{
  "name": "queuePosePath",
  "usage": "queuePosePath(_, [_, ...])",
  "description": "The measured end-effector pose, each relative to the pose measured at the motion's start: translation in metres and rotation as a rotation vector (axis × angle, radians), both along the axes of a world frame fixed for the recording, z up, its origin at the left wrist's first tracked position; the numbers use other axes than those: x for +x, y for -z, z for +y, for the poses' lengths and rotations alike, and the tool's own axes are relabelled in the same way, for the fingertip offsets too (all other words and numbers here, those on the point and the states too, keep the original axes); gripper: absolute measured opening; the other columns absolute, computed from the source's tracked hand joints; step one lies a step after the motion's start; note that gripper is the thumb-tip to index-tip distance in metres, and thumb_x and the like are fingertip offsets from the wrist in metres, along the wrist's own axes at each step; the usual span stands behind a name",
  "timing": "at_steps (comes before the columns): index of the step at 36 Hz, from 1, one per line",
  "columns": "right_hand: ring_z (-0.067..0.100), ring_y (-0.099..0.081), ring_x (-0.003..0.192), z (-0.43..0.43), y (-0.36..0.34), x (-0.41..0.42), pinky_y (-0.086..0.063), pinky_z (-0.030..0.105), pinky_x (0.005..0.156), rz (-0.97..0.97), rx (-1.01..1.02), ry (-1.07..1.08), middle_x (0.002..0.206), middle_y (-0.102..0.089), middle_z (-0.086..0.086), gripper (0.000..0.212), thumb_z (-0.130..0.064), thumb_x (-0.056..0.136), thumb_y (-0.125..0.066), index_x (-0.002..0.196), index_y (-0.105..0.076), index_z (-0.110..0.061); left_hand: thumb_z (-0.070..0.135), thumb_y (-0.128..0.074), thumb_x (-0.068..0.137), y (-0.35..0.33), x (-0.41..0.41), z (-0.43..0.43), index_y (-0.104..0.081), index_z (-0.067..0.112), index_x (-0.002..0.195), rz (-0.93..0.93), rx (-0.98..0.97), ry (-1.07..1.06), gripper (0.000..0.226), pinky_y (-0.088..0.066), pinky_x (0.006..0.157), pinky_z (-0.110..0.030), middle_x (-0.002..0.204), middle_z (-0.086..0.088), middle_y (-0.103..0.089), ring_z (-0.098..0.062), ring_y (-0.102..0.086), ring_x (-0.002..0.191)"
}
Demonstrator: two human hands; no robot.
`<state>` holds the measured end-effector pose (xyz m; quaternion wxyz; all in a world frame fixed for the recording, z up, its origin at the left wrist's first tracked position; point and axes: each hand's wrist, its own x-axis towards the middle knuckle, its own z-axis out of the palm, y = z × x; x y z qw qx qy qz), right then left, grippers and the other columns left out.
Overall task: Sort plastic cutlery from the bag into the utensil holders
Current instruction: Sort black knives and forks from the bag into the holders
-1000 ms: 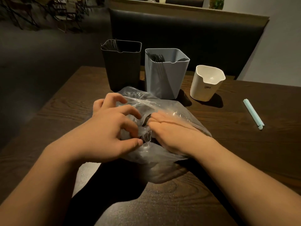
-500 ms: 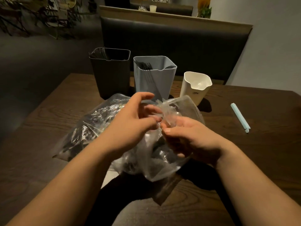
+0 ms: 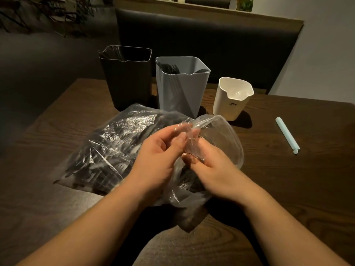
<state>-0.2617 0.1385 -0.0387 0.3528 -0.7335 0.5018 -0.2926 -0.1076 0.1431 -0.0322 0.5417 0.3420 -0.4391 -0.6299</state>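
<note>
Evidently the left hand (image 3: pixel 159 157) and right hand (image 3: pixel 216 169) each pinch the clear bag (image 3: pixel 124 131) at its mouth, opening it. Next, probably, one hand must reach inside for black cutlery (image 3: pixel 119 167).

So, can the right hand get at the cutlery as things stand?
Probably not yet: the right hand and left hand both pinch the bag, and the cutlery lies under its film.

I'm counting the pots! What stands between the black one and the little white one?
The grey holder stands between the black holder and the white holder, dark cutlery inside it; the head view shows this.
</note>
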Motion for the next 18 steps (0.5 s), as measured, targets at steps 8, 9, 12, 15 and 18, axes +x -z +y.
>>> queuePosePath(8, [0.002,-0.066,0.099,0.004,-0.003,-0.001,-0.049,0.021,0.086,-0.278,0.226,-0.180,0.100,-0.071,-0.013,0.024,-0.014,0.091,-0.055,0.114,-0.062,-0.017,0.024,-0.059,0.085,-0.003,0.005,-0.003,-0.070,0.011,0.118,0.089,0.088,0.123,0.037,-0.057,0.093,-0.032,0.115,-0.013,-0.074,-0.022,-0.070,0.110])
queuePosePath(9, [0.004,-0.066,0.093,0.004,-0.003,-0.002,-0.049,0.020,0.084,-0.310,0.266,-0.192,0.096,-0.070,-0.011,0.024,-0.014,0.090,-0.056,0.113,-0.062,-0.013,0.024,-0.059,0.085,-0.003,0.006,-0.003,-0.072,0.012,0.117,0.103,0.098,0.141,0.037,-0.058,0.093,-0.032,0.116,-0.013,-0.074,-0.022,-0.071,0.109])
queuePosePath(12, [0.024,-0.055,0.085,0.005,-0.004,-0.004,-0.046,0.034,0.077,-0.398,0.383,-0.222,0.093,-0.061,0.009,0.026,-0.018,0.088,-0.061,0.111,-0.062,-0.006,0.022,-0.059,0.082,-0.004,0.008,-0.004,-0.070,0.012,0.116,0.144,0.132,0.199,0.037,-0.060,0.086,-0.030,0.113,-0.011,-0.075,-0.020,-0.073,0.103])
queuePosePath(15, [0.019,-0.060,0.085,0.008,-0.006,-0.008,-0.050,0.033,0.082,-0.428,0.477,-0.268,0.090,-0.066,0.007,0.018,-0.016,0.086,-0.061,0.103,-0.067,-0.017,0.024,-0.063,0.076,-0.004,0.011,-0.005,-0.069,0.013,0.116,0.094,0.146,0.231,0.042,-0.060,0.080,-0.028,0.112,-0.012,-0.075,-0.022,-0.073,0.103])
queuePosePath(18, [0.018,-0.055,0.068,0.010,-0.008,-0.008,-0.045,0.030,0.060,-0.465,0.595,-0.272,0.077,-0.062,0.006,0.013,-0.016,0.087,-0.060,0.097,-0.063,-0.009,0.022,-0.064,0.078,-0.006,0.011,-0.003,-0.072,0.008,0.107,0.079,0.141,0.205,0.032,-0.054,0.059,-0.019,0.091,-0.013,-0.077,-0.017,-0.074,0.080])
